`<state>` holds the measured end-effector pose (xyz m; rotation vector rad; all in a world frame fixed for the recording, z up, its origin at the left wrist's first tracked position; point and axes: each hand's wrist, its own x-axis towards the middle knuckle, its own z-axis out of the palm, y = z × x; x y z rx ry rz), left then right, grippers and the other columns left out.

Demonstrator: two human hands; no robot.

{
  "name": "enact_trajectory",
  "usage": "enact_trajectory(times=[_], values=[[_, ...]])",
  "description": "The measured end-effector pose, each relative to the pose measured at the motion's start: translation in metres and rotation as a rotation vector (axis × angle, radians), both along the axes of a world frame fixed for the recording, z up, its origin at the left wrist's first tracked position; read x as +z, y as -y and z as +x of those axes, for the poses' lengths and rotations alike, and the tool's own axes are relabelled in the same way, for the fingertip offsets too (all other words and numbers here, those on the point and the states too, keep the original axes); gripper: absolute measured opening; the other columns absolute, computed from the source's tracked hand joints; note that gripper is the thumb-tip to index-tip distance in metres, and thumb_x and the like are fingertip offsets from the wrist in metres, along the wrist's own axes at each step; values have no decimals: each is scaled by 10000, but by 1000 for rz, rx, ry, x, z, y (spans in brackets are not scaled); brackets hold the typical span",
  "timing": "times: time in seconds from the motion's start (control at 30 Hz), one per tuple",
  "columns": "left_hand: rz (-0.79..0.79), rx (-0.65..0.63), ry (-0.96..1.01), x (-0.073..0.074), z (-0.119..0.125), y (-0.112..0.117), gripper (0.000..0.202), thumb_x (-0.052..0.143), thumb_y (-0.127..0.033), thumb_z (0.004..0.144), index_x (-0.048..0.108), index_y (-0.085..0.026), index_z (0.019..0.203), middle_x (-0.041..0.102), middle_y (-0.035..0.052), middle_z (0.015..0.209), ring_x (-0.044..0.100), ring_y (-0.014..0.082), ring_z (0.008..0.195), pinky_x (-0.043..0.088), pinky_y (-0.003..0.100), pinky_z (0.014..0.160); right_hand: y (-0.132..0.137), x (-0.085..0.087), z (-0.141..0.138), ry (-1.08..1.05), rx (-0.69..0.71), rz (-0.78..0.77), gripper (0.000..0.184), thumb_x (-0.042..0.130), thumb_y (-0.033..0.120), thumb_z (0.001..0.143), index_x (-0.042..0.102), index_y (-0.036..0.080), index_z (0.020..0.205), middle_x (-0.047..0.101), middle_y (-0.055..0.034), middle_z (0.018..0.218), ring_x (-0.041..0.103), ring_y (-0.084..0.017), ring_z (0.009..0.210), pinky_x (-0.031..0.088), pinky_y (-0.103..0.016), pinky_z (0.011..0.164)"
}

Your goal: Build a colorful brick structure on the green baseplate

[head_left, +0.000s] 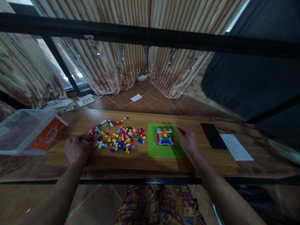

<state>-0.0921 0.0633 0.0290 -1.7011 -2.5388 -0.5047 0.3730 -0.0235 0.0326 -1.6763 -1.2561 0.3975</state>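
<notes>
A clear plastic tub [14, 131] with an orange label [48, 133] stands at the left end of the desk [131, 163]. Toward the right end lies a black phone-like slab [213, 136], with a white sheet [236, 147] just beside it. Beyond the desk, a black bar [150, 33] crosses in front of striped curtains [131, 68]; nearer in, the tub and the slab flank the work.

The left grip [77, 150] rests with curled fingers at the left edge of the loose bricks [124, 134]; whether it holds one cannot be told. The right grip [187, 139] hangs over the right edge of the green baseplate [152, 150], thumb and forefinger drawn close together; whether a brick sits between them cannot be told. Just left of those fingertips, the brick build [165, 136] sits on the baseplate.

Counted: one tub, one slab, one baseplate, one build; the loose bricks are too small and crowded to count.
</notes>
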Motion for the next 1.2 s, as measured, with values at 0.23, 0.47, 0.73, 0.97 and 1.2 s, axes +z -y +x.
enact_trajectory(times=[0.23,0.47,0.73,0.97,1.2], values=[[5,-1,18,2,1,1,393,405,-243,846,674,-85,1085,608,198,1108,544,326,1085,451,439,929,-10,-15,-13,-266,-132,-166,435,580,556,751,718,174,905,726,-61,828,654,-199,761,514,-308,674],[47,-17,35,-2,-2,0,371,412,-236,837,684,-93,1046,620,187,1082,542,319,1079,447,430,930,-17,-18,-19,-306,-119,-214,362,675,481,688,726,188,892,745,-53,871,676,-218,822,523,-344,754],[9,10,45,2,2,1,378,416,-227,844,669,-72,1078,609,195,1110,532,317,1098,434,444,959,-22,-14,-21,-406,-166,-260,278,730,400,645,722,186,823,744,-51,801,686,-193,721,516,-272,594],[8,6,33,5,6,3,366,425,-215,840,665,-77,1080,610,194,1109,536,315,1099,441,435,950,-20,-6,-19,-453,-130,-300,281,768,403,630,712,194,811,720,-29,716,631,-146,576,446,-220,459],[18,6,53,4,3,1,369,416,-223,834,670,-75,1056,603,198,1097,534,325,1085,435,434,930,-13,-3,-9,-507,-48,-338,437,525,585,835,674,179,772,710,-69,712,547,-102,470,389,-197,388]])
